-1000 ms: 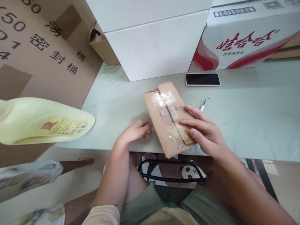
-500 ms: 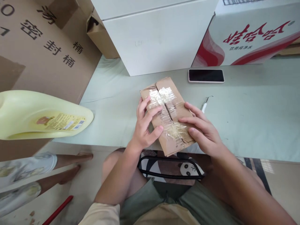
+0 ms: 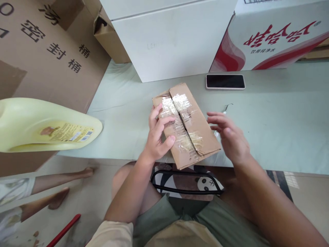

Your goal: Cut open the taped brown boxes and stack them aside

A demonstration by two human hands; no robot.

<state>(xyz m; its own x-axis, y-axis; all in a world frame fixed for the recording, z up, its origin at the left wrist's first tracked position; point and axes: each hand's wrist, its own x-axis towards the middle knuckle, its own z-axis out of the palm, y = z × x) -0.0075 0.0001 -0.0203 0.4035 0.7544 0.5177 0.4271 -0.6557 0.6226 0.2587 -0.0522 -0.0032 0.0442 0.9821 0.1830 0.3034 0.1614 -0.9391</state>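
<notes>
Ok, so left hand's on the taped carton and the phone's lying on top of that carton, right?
Phone's place is wrong: in the head view the phone lies on the pale green tabletop, apart from the taped carton. The left hand is on the carton, as you said.

On my remote feed the taped cardboard box (image 3: 202,132) lies askew on the pale green tabletop (image 3: 277,127). I see the left hand (image 3: 157,140) spread over the box's left side, the right hand (image 3: 233,139) just beside its right edge. Beyond the box I make out a white carton (image 3: 174,44) and a phone (image 3: 225,82); well left of it, a yellow bottle (image 3: 51,121).
</notes>
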